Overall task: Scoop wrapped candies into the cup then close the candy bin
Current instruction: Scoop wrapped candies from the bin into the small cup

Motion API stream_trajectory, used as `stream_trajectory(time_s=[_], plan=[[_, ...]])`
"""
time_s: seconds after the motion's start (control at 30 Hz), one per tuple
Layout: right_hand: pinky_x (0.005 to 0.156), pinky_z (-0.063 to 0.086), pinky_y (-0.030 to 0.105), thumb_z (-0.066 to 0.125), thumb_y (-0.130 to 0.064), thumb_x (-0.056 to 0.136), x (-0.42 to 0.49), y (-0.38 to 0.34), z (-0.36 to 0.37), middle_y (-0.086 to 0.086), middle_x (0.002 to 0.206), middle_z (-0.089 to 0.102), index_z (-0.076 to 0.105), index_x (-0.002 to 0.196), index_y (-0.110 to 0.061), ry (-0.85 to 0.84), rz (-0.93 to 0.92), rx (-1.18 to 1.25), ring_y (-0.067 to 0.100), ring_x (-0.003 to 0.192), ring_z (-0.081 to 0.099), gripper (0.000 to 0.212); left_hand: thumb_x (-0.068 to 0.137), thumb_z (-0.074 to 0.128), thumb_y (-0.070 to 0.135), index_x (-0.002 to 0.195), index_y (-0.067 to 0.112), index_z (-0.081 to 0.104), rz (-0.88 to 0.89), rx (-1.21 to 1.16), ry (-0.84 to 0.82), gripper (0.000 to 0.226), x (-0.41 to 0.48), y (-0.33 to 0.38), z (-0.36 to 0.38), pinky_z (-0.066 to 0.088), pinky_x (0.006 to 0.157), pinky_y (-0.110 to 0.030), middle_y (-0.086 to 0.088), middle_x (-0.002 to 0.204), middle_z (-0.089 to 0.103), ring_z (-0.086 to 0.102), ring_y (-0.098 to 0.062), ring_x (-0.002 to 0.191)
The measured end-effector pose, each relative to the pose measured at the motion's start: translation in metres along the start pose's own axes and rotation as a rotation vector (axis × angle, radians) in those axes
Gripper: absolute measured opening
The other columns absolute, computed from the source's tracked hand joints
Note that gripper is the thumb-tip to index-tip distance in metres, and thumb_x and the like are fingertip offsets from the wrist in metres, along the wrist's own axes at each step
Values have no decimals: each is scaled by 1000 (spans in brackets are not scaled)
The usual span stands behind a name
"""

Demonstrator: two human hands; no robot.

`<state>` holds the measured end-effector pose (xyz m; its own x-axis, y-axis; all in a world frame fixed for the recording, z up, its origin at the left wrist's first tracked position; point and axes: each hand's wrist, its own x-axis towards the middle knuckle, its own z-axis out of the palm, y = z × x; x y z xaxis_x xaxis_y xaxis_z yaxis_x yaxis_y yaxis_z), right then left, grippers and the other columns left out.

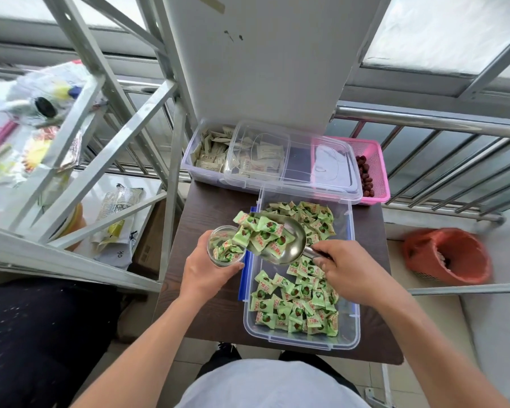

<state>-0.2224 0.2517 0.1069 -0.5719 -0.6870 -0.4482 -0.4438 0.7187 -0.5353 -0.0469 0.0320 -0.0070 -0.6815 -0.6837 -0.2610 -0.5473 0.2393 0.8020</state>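
An open clear plastic candy bin (349, 331) with blue clips sits on a small dark table (206, 313), holding many green wrapped candies (297, 307). My left hand (205, 270) grips a small clear cup (225, 245) at the bin's left edge; a few candies lie inside it. My right hand (346, 267) grips the handle of a metal scoop (289, 245), loaded with candies and tilted toward the cup's rim. The bin's clear lid (295, 169) rests on the containers behind.
Behind the bin stand a clear box of pale wrapped sachets (211, 154) and a pink basket (374, 169) with dark red dates. A metal rack (100, 142) with bags rises at left. A red bin (445, 254) and railing (430, 120) are at right.
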Motion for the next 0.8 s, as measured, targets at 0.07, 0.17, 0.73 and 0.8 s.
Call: stream_trajectory(time_s=[0.07,0.17,0.73,0.8], plan=[[55,39,36,50,-16,101,1,-14,-6,2,71,58,54,74,-18,-33,-29,-102,19,59,48,27,64,96,37,125,49,40,17,1,-3,84,0,2,-1,49,93,-25,31,103,59,62,-5,105],[55,38,36,50,-20,100,2,-35,-13,-1,66,54,45,65,-23,-68,-48,-227,18,58,47,36,64,95,36,123,54,41,35,-3,-19,82,0,4,-4,51,93,-25,31,104,61,62,-2,105],[60,55,40,56,-13,83,8,-92,-30,8,72,64,65,75,-10,-16,-129,-456,30,71,63,12,63,92,48,114,57,49,76,13,-10,67,-3,7,-6,50,80,-19,32,102,66,61,11,97],[61,56,41,57,-14,83,6,-91,-34,8,72,67,68,77,-10,-16,-119,-440,30,69,64,13,63,93,46,111,61,47,82,19,-9,68,-2,6,-6,50,80,-16,33,102,65,61,12,98]])
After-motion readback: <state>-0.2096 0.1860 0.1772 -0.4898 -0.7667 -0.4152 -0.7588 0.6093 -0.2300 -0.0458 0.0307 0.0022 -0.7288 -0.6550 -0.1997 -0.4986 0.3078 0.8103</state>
